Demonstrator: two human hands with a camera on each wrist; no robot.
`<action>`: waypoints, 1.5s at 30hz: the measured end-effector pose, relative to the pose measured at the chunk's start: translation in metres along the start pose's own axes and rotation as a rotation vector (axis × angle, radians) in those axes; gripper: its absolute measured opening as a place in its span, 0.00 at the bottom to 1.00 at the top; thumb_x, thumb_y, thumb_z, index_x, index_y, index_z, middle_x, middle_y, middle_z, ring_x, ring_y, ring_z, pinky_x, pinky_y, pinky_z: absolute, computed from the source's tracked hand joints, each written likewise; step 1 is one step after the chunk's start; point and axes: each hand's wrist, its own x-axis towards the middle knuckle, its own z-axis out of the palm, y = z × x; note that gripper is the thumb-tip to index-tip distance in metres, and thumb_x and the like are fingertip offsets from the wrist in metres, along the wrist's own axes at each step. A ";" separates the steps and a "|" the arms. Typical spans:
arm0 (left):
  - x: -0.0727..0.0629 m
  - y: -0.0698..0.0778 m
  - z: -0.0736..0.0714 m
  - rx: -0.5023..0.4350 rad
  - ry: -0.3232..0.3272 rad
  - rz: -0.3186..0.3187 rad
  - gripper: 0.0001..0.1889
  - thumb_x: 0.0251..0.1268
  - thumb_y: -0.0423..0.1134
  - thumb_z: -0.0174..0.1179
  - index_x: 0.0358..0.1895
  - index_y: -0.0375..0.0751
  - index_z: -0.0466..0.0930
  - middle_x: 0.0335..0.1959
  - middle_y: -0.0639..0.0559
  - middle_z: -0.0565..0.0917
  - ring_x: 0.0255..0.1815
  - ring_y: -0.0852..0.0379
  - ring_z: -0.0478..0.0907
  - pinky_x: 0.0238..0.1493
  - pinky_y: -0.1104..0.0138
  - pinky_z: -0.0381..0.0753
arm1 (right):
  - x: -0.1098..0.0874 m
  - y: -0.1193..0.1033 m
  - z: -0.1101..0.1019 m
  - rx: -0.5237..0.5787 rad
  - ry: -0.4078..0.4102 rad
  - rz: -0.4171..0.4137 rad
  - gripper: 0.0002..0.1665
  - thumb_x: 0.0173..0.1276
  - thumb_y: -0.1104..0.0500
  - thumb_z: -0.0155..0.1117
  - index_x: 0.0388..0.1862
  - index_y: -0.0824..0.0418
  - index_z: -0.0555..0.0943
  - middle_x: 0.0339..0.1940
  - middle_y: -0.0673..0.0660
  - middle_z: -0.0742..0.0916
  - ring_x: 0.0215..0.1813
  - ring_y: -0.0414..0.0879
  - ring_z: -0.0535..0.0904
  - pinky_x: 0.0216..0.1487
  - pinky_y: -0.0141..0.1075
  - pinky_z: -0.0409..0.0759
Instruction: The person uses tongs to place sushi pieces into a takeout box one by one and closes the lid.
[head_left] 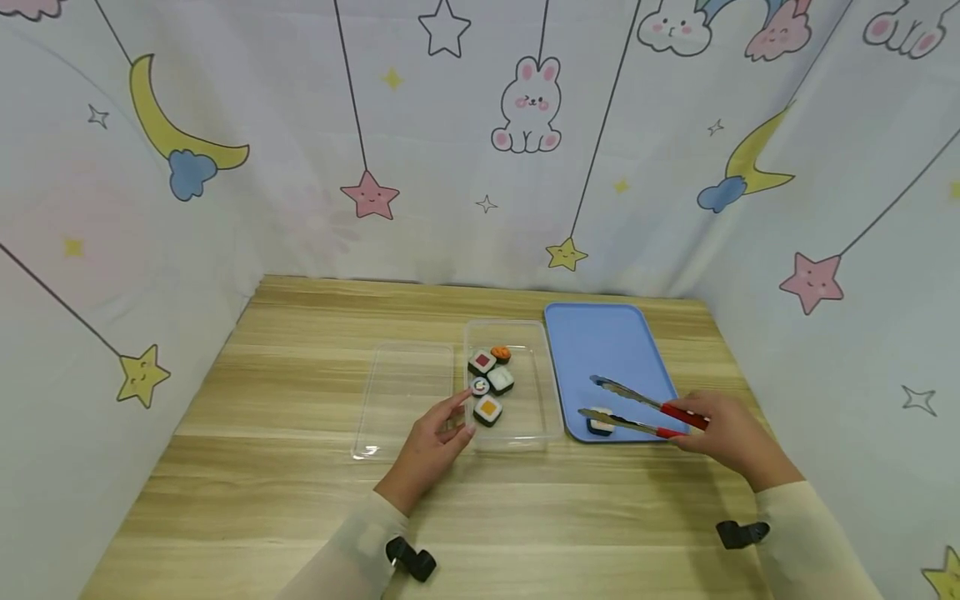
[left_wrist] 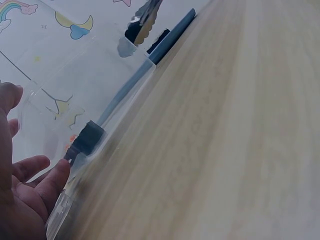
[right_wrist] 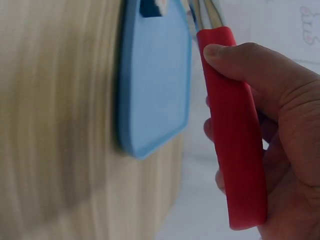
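Note:
My right hand (head_left: pixel 723 429) grips a pair of metal tongs (head_left: pixel 630 392) by their red handles (right_wrist: pixel 235 135). The tong arms are spread over the blue tray (head_left: pixel 615 333). One arm lies across a sushi piece (head_left: pixel 600 427) near the tray's front edge; whether it touches cannot be told. My left hand (head_left: pixel 431 450) is at the left side of a clear plastic container (head_left: pixel 551 392), its fingers (left_wrist: pixel 55 182) loosely bent by the wall. Inside stand several toy-like sushi pieces, among them one with a yellow top (head_left: pixel 487 410) and one with orange topping (head_left: pixel 501 354).
A clear lid (head_left: pixel 408 400) lies flat left of the container. The tray stands close against the container's right side. All rest on a wood-grain table (head_left: pixel 300 375), with a patterned white curtain (head_left: pixel 442 233) behind and at both sides.

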 end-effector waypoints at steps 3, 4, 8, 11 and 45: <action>0.000 0.000 0.000 -0.001 -0.001 0.002 0.29 0.74 0.33 0.65 0.76 0.40 0.70 0.72 0.38 0.73 0.69 0.40 0.75 0.62 0.66 0.82 | -0.007 0.007 0.006 0.003 -0.013 0.003 0.27 0.55 0.56 0.85 0.54 0.60 0.89 0.40 0.55 0.87 0.37 0.48 0.79 0.35 0.39 0.81; 0.000 0.000 0.000 -0.001 -0.001 0.005 0.29 0.74 0.33 0.65 0.76 0.40 0.70 0.73 0.38 0.72 0.69 0.40 0.75 0.63 0.66 0.82 | -0.009 0.008 0.008 0.004 -0.017 0.007 0.27 0.55 0.56 0.85 0.54 0.60 0.89 0.40 0.54 0.87 0.37 0.47 0.78 0.35 0.39 0.81; 0.000 0.000 -0.001 0.005 -0.004 0.014 0.29 0.74 0.33 0.65 0.76 0.40 0.70 0.72 0.37 0.72 0.69 0.40 0.75 0.63 0.65 0.82 | -0.014 0.010 0.011 0.000 -0.027 0.013 0.27 0.55 0.55 0.85 0.53 0.60 0.89 0.41 0.53 0.87 0.38 0.47 0.80 0.38 0.42 0.82; 0.000 0.000 -0.001 0.010 -0.006 0.012 0.29 0.74 0.33 0.64 0.76 0.40 0.70 0.72 0.36 0.72 0.69 0.40 0.75 0.63 0.65 0.82 | -0.017 0.009 0.012 -0.006 -0.026 0.018 0.26 0.55 0.55 0.85 0.53 0.60 0.89 0.42 0.52 0.88 0.39 0.47 0.81 0.39 0.44 0.84; -0.001 0.003 -0.002 -0.010 -0.011 0.019 0.30 0.73 0.33 0.65 0.76 0.39 0.70 0.73 0.39 0.71 0.70 0.38 0.74 0.63 0.63 0.82 | 0.072 -0.068 -0.004 0.030 0.002 -0.293 0.24 0.57 0.59 0.84 0.54 0.56 0.90 0.41 0.43 0.87 0.39 0.41 0.80 0.36 0.33 0.84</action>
